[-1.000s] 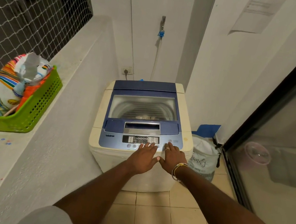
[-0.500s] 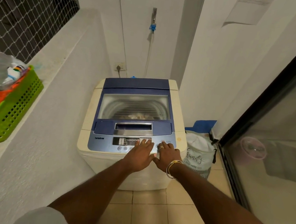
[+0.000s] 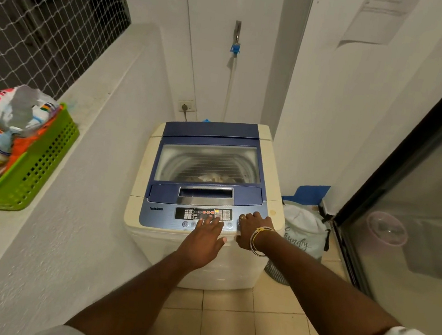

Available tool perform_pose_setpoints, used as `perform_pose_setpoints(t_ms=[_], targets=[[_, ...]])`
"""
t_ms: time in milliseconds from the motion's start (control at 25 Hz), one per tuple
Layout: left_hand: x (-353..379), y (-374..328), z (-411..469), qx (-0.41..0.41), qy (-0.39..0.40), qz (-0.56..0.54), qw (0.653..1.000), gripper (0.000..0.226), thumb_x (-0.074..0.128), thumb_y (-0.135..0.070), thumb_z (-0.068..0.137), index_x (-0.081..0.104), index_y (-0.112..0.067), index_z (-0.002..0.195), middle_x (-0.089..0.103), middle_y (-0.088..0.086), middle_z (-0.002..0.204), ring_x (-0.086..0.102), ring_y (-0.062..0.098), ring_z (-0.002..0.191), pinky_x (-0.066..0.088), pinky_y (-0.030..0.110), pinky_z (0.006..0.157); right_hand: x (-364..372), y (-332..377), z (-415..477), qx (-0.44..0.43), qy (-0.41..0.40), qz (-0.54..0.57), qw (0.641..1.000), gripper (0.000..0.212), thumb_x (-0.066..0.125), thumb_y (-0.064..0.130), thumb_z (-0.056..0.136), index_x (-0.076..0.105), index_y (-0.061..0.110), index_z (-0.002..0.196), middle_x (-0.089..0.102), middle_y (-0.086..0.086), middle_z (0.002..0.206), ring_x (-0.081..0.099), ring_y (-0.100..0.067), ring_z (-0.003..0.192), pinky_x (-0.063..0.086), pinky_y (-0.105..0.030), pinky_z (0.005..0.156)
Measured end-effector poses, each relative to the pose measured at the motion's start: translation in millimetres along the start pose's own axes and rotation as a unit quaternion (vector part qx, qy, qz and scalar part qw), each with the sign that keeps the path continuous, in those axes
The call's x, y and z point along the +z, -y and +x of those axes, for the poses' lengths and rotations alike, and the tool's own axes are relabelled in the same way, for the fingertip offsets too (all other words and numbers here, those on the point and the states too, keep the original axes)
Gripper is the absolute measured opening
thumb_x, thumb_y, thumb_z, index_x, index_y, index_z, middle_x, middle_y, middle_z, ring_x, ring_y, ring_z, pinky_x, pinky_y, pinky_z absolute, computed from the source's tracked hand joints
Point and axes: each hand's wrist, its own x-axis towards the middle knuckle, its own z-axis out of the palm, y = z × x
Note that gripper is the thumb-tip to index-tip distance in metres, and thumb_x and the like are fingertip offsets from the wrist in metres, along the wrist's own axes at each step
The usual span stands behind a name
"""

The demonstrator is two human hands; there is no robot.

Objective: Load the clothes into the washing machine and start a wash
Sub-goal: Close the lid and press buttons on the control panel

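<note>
A cream top-loading washing machine with a blue lid stands against the back wall, lid down. Clothes show dimly through the lid window. Red lights glow on the control panel at the front. My left hand lies flat on the panel, fingers spread over the buttons. My right hand rests on the panel's right end, fingers apart, with bangles on the wrist. Neither hand holds anything.
A green basket with colourful bags sits on the white ledge at left, below a netted window. A white laundry bag stands right of the machine. A glass sliding door runs along the right. The floor is tiled.
Red indicator lights have come on in the control panel. Both hands stay on the panel, fingers shifting only slightly. The camera view has swung a little.
</note>
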Motion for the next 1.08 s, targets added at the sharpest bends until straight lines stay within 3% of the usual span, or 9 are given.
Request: perform_pose_setpoints(t_ms=[200,320,520,1080], targets=[[-7.8,7.8,-17.8,-0.009,-0.006,0.005,1.0,0.054,0.032,-0.039,0.106,0.029,-0.012,0.153,0.021,0.009,0.163,0.012,0.027,0.152,0.009,0.04,0.123,20.9,22.8,-20.2,-0.011,-0.097,0.017,0.995,0.059,0.045,0.049,0.092,0.04,0.014,0.14,0.047,-0.008,0.139,0.04,-0.028,0.131,0.039,-0.048,0.103],[-10.9,12.4,-31.9,-0.025,-0.006,0.007,1.0,0.054,0.031,-0.038,0.106,0.027,-0.013,0.153,0.018,0.008,0.163,0.011,0.026,0.152,0.008,0.041,0.123,27.1,39.0,-34.0,-0.034,-0.123,0.031,0.991,0.064,0.042,0.052,0.094,0.035,0.013,0.145,0.037,-0.009,0.149,0.03,-0.029,0.139,0.03,-0.049,0.112],[-13.9,31.0,-56.9,-0.054,-0.007,0.026,0.998,0.056,0.029,-0.04,0.106,0.021,-0.013,0.155,0.017,0.007,0.164,0.011,0.026,0.152,0.005,0.039,0.123,26.4,61.1,-52.3,-0.039,-0.131,0.059,0.989,0.073,0.027,0.057,0.097,0.016,0.013,0.154,0.011,-0.008,0.162,0.006,-0.025,0.15,0.011,-0.05,0.121],[-11.6,54.3,-96.7,-0.058,0.011,0.045,0.997,0.07,0.023,-0.058,0.101,0.01,-0.02,0.158,0.0,0.001,0.166,0.001,0.025,0.153,0.0,0.043,0.122,31.3,100.2,-66.7,-0.075,-0.112,0.047,0.99,0.085,0.01,0.07,0.092,0.005,0.012,0.155,0.0,-0.009,0.163,-0.004,-0.025,0.151,0.002,-0.049,0.121]])
